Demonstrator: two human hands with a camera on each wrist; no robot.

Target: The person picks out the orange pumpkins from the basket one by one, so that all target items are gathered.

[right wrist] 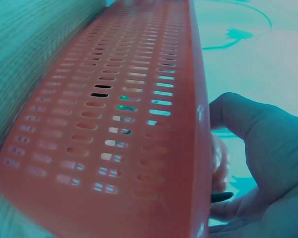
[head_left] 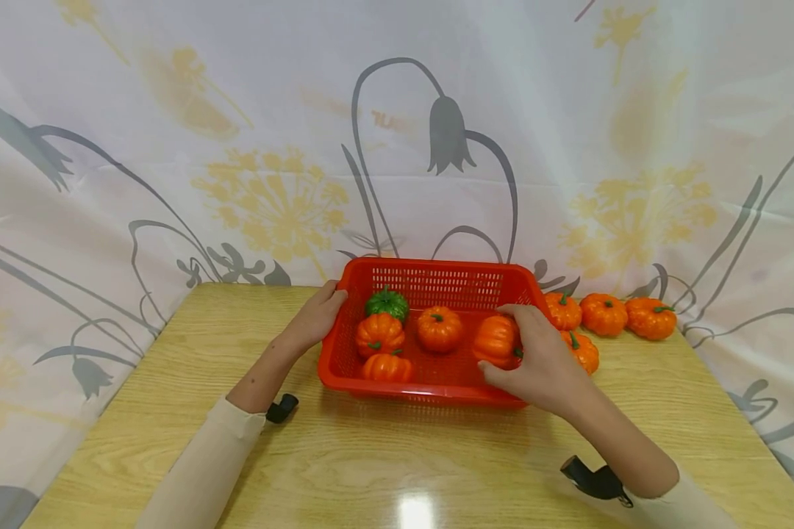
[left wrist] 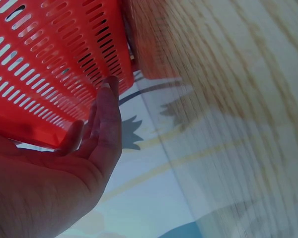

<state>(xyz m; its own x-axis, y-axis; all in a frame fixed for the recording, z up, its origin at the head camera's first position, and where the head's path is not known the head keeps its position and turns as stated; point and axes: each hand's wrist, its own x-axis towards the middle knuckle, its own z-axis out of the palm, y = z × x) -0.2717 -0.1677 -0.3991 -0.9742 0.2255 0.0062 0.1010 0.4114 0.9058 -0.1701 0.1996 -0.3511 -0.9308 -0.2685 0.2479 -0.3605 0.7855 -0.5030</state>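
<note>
A red plastic basket [head_left: 430,391] with slotted walls stands on the table. My left hand [head_left: 317,316] grips its left rim; in the left wrist view the fingers [left wrist: 108,116] lie along the outer wall. Over the right end, my right hand [head_left: 544,360] holds an orange toy pumpkin [head_left: 496,341] between thumb and fingers, its green stem [right wrist: 221,197] showing in the right wrist view. Also inside the basket are a green pumpkin [head_left: 387,306], an orange pumpkin [head_left: 440,328] near the middle, and two more orange pumpkins [head_left: 379,335] on the left.
Several orange pumpkins [head_left: 603,314] sit on the wooden table [head_left: 344,463], right of the basket. A flower-patterned cloth [head_left: 271,110] hangs behind the table and along its sides. Black fittings [head_left: 595,481] show by both wrists.
</note>
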